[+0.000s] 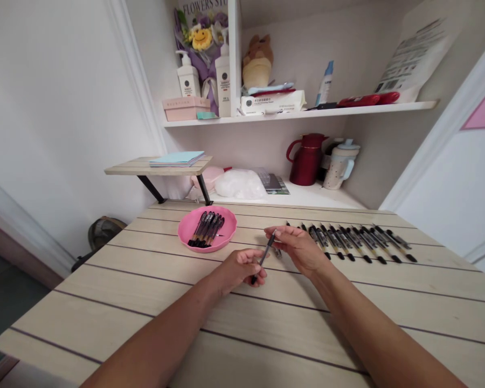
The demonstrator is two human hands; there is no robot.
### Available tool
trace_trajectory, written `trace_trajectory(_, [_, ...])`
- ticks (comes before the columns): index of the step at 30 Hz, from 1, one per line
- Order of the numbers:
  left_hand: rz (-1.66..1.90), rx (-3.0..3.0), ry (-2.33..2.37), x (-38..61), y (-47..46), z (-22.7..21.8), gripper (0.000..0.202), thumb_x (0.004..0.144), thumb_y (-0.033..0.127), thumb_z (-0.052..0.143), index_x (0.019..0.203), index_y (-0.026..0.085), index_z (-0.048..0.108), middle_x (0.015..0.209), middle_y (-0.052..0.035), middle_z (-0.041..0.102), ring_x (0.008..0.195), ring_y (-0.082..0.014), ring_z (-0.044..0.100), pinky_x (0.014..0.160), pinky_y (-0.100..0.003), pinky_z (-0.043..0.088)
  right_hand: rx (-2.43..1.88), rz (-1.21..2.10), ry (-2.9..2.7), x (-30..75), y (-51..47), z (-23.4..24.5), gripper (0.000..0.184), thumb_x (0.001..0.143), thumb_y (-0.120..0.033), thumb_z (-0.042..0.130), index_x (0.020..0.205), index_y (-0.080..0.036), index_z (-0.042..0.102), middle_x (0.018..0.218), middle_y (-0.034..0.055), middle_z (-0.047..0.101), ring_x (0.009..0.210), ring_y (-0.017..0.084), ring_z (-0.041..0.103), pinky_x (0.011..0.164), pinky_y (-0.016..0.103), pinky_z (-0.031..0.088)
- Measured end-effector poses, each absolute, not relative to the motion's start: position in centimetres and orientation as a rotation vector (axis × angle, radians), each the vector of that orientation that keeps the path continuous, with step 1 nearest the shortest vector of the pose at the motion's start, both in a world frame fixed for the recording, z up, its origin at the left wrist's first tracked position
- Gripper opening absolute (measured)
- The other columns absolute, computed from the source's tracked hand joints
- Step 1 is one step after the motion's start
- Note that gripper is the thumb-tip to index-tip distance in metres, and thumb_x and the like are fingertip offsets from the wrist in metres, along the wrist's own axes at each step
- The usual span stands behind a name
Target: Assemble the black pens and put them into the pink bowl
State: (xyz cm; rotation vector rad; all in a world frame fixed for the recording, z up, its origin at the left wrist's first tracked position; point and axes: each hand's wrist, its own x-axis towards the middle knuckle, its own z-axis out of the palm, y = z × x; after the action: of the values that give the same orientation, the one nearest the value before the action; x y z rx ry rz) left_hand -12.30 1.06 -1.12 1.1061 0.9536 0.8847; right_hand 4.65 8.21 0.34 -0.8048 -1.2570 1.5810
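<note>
A dark pen is held slanted over the middle of the table, its black end low and its tip up. My left hand is closed round its lower part. At the upper end, my right hand pinches near the tip; a small piece under those fingers is partly hidden. Left of my hands, a pink bowl with a wavy rim holds several assembled black pens. To the right, several pen parts, black caps and slim refills among them, lie in a slanted row.
The slatted wooden table carries a small raised shelf with blue paper at back left. Behind stand a red jug and a pale cup. A white shelf with bottles and packets hangs above.
</note>
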Motion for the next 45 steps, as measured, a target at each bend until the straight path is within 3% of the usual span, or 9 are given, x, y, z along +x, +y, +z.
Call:
trace_trajectory(7, [0.885, 1.113, 0.957, -12.3, 1.1, -1.1, 0.047, 0.067, 0.027, 0.063, 0.110, 0.013, 0.052, 0.071, -0.0051, 0.061, 0.060, -0.0131, 0.058, 0.056, -0.025, 0.040, -0.853, 1.542, -1.248, 4.5, 8.2, 0.1, 0.022, 0.057, -0.036, 0.073, 0.070, -0.019, 0.066, 0.083, 0.0052, 0.065, 0.077, 0.016, 0.057, 0.067, 0.028, 0.044])
trace_trajectory(10, [0.892, 1.105, 0.942, -12.3, 1.1, -1.1, 0.044, 0.068, 0.026, 0.063, 0.108, 0.013, 0.053, 0.072, -0.0049, 0.061, 0.060, -0.0130, 0.058, 0.055, -0.024, 0.040, -0.879, 1.472, -1.317, 4.7, 8.6, 0.2, 0.028, 0.067, -0.045, 0.061, 0.081, -0.020, 0.063, 0.086, 0.0064, 0.065, 0.076, 0.017, 0.058, 0.064, 0.029, 0.044])
trace_trajectory(13, [0.902, 1.106, 0.928, -12.4, 1.1, -1.1, 0.041, 0.067, 0.026, 0.063, 0.106, 0.014, 0.054, 0.072, -0.0051, 0.061, 0.060, -0.0129, 0.058, 0.055, -0.024, 0.040, -1.112, 1.119, -1.539, 4.8, 8.9, -0.3, 0.031, 0.076, -0.045, 0.048, 0.089, -0.021, 0.060, 0.084, 0.0069, 0.065, 0.074, 0.018, 0.059, 0.061, 0.029, 0.042])
trace_trajectory(17, [0.907, 1.104, 0.921, -12.4, 1.2, -1.2, 0.041, 0.067, 0.025, 0.063, 0.106, 0.014, 0.054, 0.072, -0.0045, 0.061, 0.060, -0.0125, 0.058, 0.055, -0.023, 0.040, -1.478, 0.372, -2.029, 4.3, 8.7, -1.7, 0.024, 0.070, -0.031, 0.055, 0.089, -0.018, 0.060, 0.080, 0.0082, 0.065, 0.075, 0.021, 0.058, 0.064, 0.029, 0.037])
trace_trajectory(19, [0.913, 1.104, 0.926, -12.4, 1.2, -1.3, 0.041, 0.067, 0.025, 0.063, 0.106, 0.014, 0.054, 0.072, -0.0044, 0.061, 0.060, -0.0125, 0.058, 0.055, -0.023, 0.040, -1.530, 0.222, -2.125, 4.2, 8.6, -2.2, 0.023, 0.068, -0.025, 0.055, 0.089, -0.016, 0.060, 0.080, 0.0098, 0.065, 0.076, 0.021, 0.058, 0.063, 0.028, 0.036])
trace_trajectory(23, [0.899, 1.113, 0.931, -12.4, 1.2, -1.3, 0.040, 0.068, 0.024, 0.062, 0.106, 0.014, 0.055, 0.072, -0.0048, 0.061, 0.060, -0.0132, 0.059, 0.056, -0.025, 0.041, -1.470, 0.531, -1.935, 4.7, 9.3, -1.7, 0.017, 0.067, -0.021, 0.053, 0.082, -0.017, 0.060, 0.066, 0.0050, 0.061, 0.065, 0.018, 0.054, 0.058, 0.027, 0.034])
trace_trajectory(29, [0.881, 1.107, 0.929, -12.5, 1.3, -1.5, 0.039, 0.069, 0.023, 0.061, 0.106, 0.014, 0.054, 0.071, -0.0042, 0.061, 0.059, -0.0126, 0.058, 0.057, -0.025, 0.040, -1.097, 1.138, -1.402, 5.6, 10.3, 0.4, 0.018, 0.071, -0.037, 0.052, 0.070, -0.019, 0.054, 0.053, -0.0032, 0.051, 0.047, 0.009, 0.045, 0.046, 0.022, 0.033])
trace_trajectory(34, [0.880, 1.101, 0.930, -12.5, 1.3, -1.6, 0.041, 0.068, 0.024, 0.062, 0.107, 0.014, 0.053, 0.072, -0.0046, 0.061, 0.059, -0.0128, 0.058, 0.058, -0.026, 0.040, -0.853, 1.164, -1.085, 5.1, 10.0, 1.3, 0.022, 0.065, -0.035, 0.062, 0.079, -0.019, 0.058, 0.062, -0.0028, 0.055, 0.053, 0.008, 0.048, 0.048, 0.021, 0.036])
trace_trajectory(45, [0.869, 1.109, 0.934, -12.6, 1.3, -1.6, 0.043, 0.067, 0.026, 0.063, 0.108, 0.014, 0.054, 0.072, -0.0049, 0.061, 0.060, -0.0128, 0.058, 0.057, -0.025, 0.039, -0.850, 1.219, -1.245, 4.3, 8.4, 1.9, 0.021, 0.064, -0.033, 0.064, 0.078, -0.018, 0.056, 0.065, -0.0008, 0.059, 0.054, 0.009, 0.051, 0.048, 0.021, 0.036])
